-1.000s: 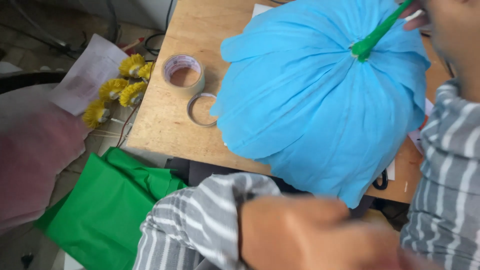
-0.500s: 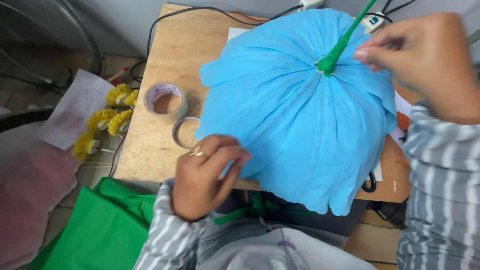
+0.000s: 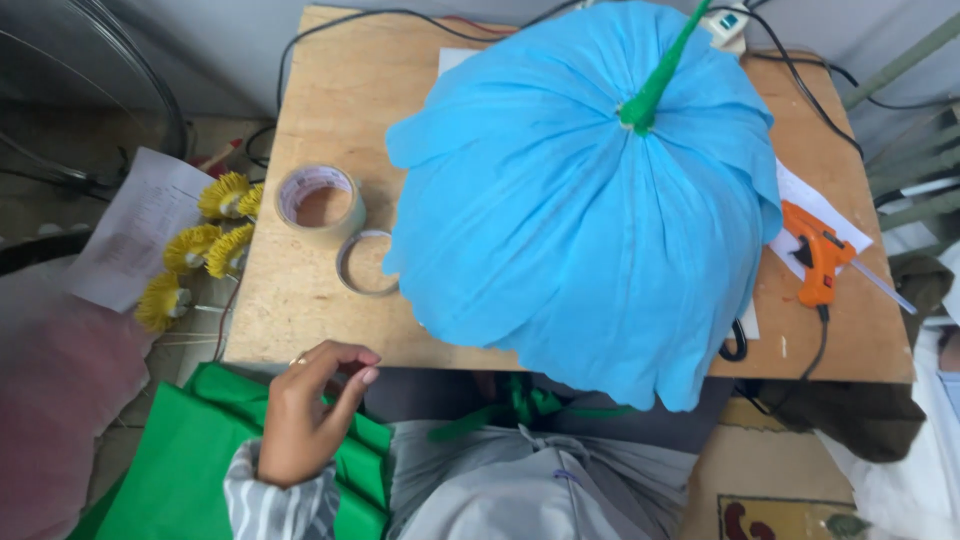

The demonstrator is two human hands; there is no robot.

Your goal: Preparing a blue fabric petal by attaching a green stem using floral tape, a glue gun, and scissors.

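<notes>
Since the frame half a second earlier, the right hand had gone from the green stem (image 3: 660, 70) and left view, so its state could not be told. The left hand (image 3: 305, 415) had drawn back from the blue fabric's hem toward the near table (image 3: 300, 330) edge.

The big blue fabric flower (image 3: 590, 210) lay face down on the table, stem pointing up and away, its near petals overhanging the edge above the lap. Judgement: any handling of the petals would go best with light touches at the hem, stem kept steady, so the gathered folds at the stem base do not pull loose.

Left hand: fingers loosely curled, thumb near fingertips, holding nothing, hovering just off the table edge above the green fabric (image 3: 180, 470). Nearby: a wide tape roll (image 3: 320, 198), a thinner ring of tape (image 3: 365, 262), yellow flower centres (image 3: 205, 250), and an orange glue gun (image 3: 818, 250) at the far right.
</notes>
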